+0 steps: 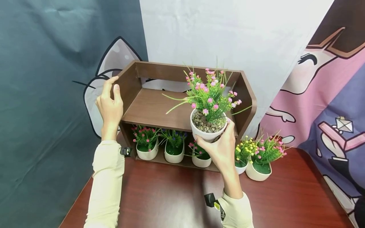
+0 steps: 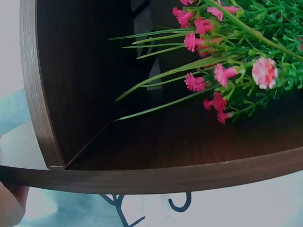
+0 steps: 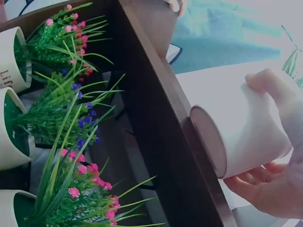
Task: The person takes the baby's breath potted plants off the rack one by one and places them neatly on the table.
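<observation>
A white pot (image 1: 209,134) with pink flowers, grass blades and pebbles is held in my right hand (image 1: 219,148), in front of the upper board of a brown wooden shelf (image 1: 159,103). The right wrist view shows the thumb and fingers on either side of the pot (image 3: 236,127), its bottom close to the board's front edge. My left hand (image 1: 109,106) is at the left side panel (image 1: 128,84), index finger extended near its upper edge. Only a bit of that hand (image 2: 9,208) shows in the left wrist view, so contact is unclear.
On the lower level stand a left pink-flowered pot (image 1: 146,153), a blue-flowered pot (image 1: 174,156) and another pink-flowered pot (image 1: 201,162). Right of the shelf, yellow-flowered (image 1: 240,167) and pink-flowered (image 1: 258,174) pots stand on the red-brown table (image 1: 171,196). Printed cloth (image 1: 228,31) hangs behind.
</observation>
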Tool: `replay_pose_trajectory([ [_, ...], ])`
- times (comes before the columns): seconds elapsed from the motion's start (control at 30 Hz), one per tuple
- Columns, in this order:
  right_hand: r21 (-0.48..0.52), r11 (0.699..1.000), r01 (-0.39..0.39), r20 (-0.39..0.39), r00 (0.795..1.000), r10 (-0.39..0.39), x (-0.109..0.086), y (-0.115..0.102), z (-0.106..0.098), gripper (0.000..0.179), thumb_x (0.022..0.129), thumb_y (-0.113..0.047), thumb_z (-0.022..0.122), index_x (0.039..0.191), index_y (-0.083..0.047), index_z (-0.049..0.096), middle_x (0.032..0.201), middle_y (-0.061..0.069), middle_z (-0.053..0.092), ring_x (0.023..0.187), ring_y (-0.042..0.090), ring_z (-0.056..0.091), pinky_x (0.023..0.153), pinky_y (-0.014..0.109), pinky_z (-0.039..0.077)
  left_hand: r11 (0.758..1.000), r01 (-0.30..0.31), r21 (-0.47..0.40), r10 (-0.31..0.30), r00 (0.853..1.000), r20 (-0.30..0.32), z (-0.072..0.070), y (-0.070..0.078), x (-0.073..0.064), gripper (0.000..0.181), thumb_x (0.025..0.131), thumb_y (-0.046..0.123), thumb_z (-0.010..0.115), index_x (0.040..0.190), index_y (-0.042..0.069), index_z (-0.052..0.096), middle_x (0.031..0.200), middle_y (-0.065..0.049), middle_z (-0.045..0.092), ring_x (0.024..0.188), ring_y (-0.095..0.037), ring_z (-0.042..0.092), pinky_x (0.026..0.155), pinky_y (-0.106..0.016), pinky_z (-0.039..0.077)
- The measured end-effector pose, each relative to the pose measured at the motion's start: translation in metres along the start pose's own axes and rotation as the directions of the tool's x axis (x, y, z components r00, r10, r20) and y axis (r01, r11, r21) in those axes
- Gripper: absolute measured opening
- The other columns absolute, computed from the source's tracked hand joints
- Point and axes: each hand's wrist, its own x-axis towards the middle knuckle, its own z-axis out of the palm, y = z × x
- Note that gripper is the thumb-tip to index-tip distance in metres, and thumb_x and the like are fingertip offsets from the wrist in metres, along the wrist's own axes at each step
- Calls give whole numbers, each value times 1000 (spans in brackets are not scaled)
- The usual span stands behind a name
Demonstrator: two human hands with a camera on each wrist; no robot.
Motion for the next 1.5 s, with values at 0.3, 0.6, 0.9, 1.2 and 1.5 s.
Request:
replay_pose_trajectory([
  [0.3,-57,998,37,74,997,-33,-20,2,-20,106,44,-36,81,132,-23,22,118,3,46,103,16,45,82,35,36,1000,2,0,-2,1000,-5,8,1,-5,27,89,28,43,111,28,57,106,11,59,46,-23,32,57,-35,29],
  [0.6,-63,995,-79,111,990,86,-63,23,-33,102,40,-44,81,121,-10,30,110,6,50,99,17,47,83,33,35,1000,11,-14,-11,1000,13,14,3,-14,27,89,29,43,111,28,57,104,6,61,46,-24,33,55,-35,28],
  [0.9,-120,988,-99,136,984,115,-102,53,-25,97,39,-43,82,120,-10,40,106,3,54,95,14,50,80,29,36,1000,31,2,-31,999,-10,2,0,-6,27,88,28,43,111,30,57,105,12,59,47,-22,31,61,-35,30],
  [1.2,-168,975,-146,195,965,178,-135,85,-32,105,33,-32,86,122,-9,34,108,5,52,96,16,50,80,28,36,1000,20,1,-20,1000,-11,1,0,-3,27,88,27,43,112,29,57,109,17,56,47,-21,30,62,-35,31],
  [1.5,-212,977,-35,227,970,84,-160,113,-41,104,34,-23,84,123,-2,33,112,7,49,96,18,49,82,10,26,1000,12,0,-12,1000,-12,0,1,-2,27,88,26,43,111,29,57,107,16,57,46,-20,29,59,-32,29],
])
